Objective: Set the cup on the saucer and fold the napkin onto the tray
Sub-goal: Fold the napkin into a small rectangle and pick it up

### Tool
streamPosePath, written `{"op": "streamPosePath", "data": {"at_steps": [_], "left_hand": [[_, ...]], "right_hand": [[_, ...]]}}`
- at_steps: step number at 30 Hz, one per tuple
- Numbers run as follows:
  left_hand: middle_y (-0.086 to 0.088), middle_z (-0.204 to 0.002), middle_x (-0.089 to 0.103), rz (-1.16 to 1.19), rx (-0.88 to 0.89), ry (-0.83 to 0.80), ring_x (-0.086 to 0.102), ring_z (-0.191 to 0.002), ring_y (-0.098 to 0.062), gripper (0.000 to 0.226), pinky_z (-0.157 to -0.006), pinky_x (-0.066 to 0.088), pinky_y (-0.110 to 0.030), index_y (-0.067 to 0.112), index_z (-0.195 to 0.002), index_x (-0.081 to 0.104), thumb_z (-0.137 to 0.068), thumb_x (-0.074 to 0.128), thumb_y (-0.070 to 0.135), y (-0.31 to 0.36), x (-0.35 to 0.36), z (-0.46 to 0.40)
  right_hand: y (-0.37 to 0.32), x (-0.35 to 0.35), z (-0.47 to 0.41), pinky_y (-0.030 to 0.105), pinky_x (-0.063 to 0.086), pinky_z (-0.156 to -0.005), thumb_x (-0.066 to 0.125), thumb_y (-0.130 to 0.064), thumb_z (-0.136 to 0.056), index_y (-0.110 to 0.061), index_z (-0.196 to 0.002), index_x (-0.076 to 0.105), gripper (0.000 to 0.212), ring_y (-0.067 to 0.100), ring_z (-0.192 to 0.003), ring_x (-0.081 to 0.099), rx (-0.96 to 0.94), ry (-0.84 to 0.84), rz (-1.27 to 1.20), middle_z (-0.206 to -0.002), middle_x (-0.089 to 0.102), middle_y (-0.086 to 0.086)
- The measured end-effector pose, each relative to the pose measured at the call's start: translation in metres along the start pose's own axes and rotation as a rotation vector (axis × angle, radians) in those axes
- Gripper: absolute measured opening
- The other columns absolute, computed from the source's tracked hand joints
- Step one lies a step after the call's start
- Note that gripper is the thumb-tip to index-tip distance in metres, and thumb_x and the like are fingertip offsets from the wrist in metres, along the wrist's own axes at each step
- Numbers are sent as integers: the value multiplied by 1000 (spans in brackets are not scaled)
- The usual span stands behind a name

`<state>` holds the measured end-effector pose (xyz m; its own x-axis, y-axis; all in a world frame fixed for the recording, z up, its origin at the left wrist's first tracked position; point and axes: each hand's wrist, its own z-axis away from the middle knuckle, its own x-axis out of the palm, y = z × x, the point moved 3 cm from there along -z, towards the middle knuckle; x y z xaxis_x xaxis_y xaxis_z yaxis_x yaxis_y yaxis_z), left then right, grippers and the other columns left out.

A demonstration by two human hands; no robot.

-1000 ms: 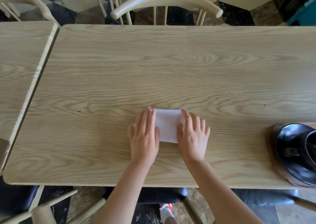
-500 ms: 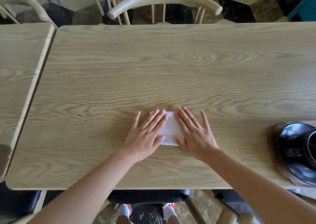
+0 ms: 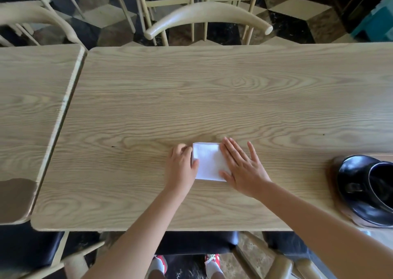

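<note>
Since half a second earlier, the left hand (image 3: 181,168) had slid off the folded white paper napkin (image 3: 209,161) to its left edge, fingers curled, thumb on the paper, pinching that edge. The right hand (image 3: 244,168) lay flat and open, pressing the napkin's right side. The napkin rested on the light wooden table (image 3: 212,98), well apart from the glossy black cup (image 3: 380,185) on its black saucer (image 3: 350,176) at the right edge.

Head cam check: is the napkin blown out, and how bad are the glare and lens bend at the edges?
Head view: the napkin is overexposed, folds barely readable; the left hand shows slight motion blur at its fingers; the black cup at the right edge carries window-like glare; wide-angle distortion bows the table edges.
</note>
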<state>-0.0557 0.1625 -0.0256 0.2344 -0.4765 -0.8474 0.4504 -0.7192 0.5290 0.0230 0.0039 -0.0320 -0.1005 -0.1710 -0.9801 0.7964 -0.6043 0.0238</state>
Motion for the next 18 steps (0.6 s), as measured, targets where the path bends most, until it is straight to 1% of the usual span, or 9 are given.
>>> {"op": "streamPosePath", "data": {"at_steps": [2,3,5,8,10,11,13,15,18], "left_hand": [[-7,-75,57,145,-128,-73,55,-75,-33,11,-64,41,-37,5,-71,55,-80,59,9,0,-5,-8],[-3,-72,56,223,-208,-135,54,-71,-28,10,-60,37,-33,6,-73,55,-81,58,11,-2,-6,-11],[-1,-75,58,348,-343,-271,53,-71,-20,7,-62,36,-28,8,-79,58,-82,60,14,-4,-6,-14],[2,-59,48,472,-443,-418,44,-55,-14,30,-54,35,-26,16,-59,44,-81,64,19,-3,-5,-12],[5,-54,41,489,-445,-419,37,-50,-11,39,-43,28,-16,19,-54,37,-81,65,20,0,-5,-9],[4,-54,40,508,-443,-400,36,-50,-12,40,-42,27,-15,19,-53,36,-81,65,19,1,-6,-7],[-3,-59,45,597,-458,-384,41,-59,-18,38,-57,34,-22,18,-54,38,-81,65,15,4,-11,-2],[-11,-67,52,681,-469,-391,47,-69,-22,30,-68,38,-32,16,-59,46,-82,64,10,9,-19,2],[-11,-75,60,763,-459,-347,52,-72,-24,18,-68,42,-33,20,-75,57,-83,63,5,17,-39,7]], "right_hand": [[0,0,0,58,31,-106,26,-50,-86,-6,-139,38,70,22,-136,35,-7,-2,-2,-148,37,10],[0,1,0,58,31,-106,26,-50,-86,-6,-140,37,70,22,-136,35,-9,0,-1,-148,36,10],[1,2,0,56,31,-107,26,-50,-86,-6,-140,37,70,22,-136,34,-13,7,-2,-148,36,10],[2,1,1,55,33,-106,26,-50,-86,-7,-139,39,70,21,-135,36,-11,20,-6,-148,37,10],[0,0,2,54,29,-109,25,-51,-86,-9,-141,36,69,20,-138,32,14,22,-26,-150,32,8],[-1,2,4,53,22,-111,24,-51,-87,-12,-144,31,69,19,-140,25,34,26,-57,-153,24,6],[-4,4,7,49,2,-115,23,-53,-91,-20,-148,13,67,17,-144,1,94,28,-182,-157,3,1],[-8,4,12,46,-8,-114,29,-50,-93,-27,-148,5,64,13,-141,-14,166,41,-323,-157,0,-1],[-16,-11,17,42,-1,-116,45,-39,-92,-23,-147,13,66,15,-144,0,216,171,-509,-156,18,2]]}}
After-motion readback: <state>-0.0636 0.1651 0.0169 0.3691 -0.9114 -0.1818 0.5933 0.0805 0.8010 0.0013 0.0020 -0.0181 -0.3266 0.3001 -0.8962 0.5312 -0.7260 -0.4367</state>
